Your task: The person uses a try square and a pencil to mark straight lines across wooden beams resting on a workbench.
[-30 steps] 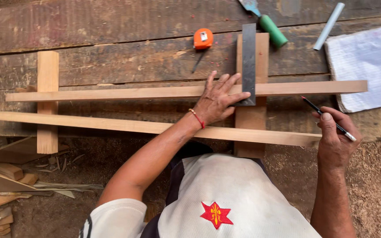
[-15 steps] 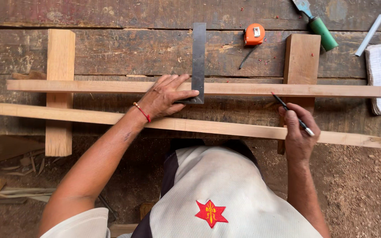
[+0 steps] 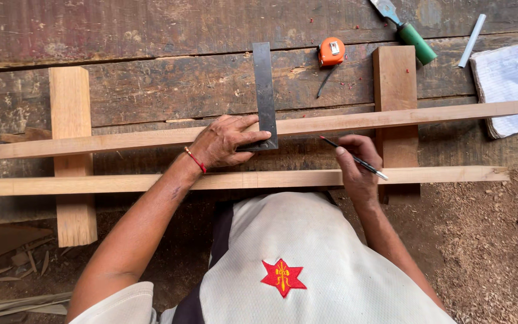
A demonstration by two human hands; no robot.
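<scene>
**Try square held on a lath, pencil at the edge: head view**

At far left a short pale block [image 3: 70, 150] lies upright across the dark, weathered bench planks [image 3: 151, 90], carrying two long, thin laths. The upper lath [image 3: 121, 139] runs slightly uphill to the right; the lower lath [image 3: 91, 183] lies near the bench edge, almost level. Both are pale, smooth-sawn wood, well apart from each other.

The left hand [image 3: 223, 143] lies flat on the upper lath, fingers spread and pressed down, the thumb tip against the stock of a try square [image 3: 264, 90]. The square's flat grey steel blade stands upright across the bench planks beyond the lath; its lower end sits just over the lath, touching the fingers. A red cord circles that wrist.

Just to the right, the right hand [image 3: 358, 165] pinches a slim dark pencil [image 3: 355, 159] between thumb and fingers. Its point aims up-left, near the upper lath's lower edge and a little right of the square; whether the tip touches the wood cannot be told.

Behind, an orange tape measure [image 3: 331, 51] rests on the planks. A second upright block [image 3: 395, 108] supports both laths beside the right hand. Farther right lie a green-handled chisel [image 3: 413, 33], a white tube [image 3: 472, 39] and a lined white notepad [image 3: 508, 87]. Sawdust [image 3: 493, 240] covers the ground at lower right.
</scene>
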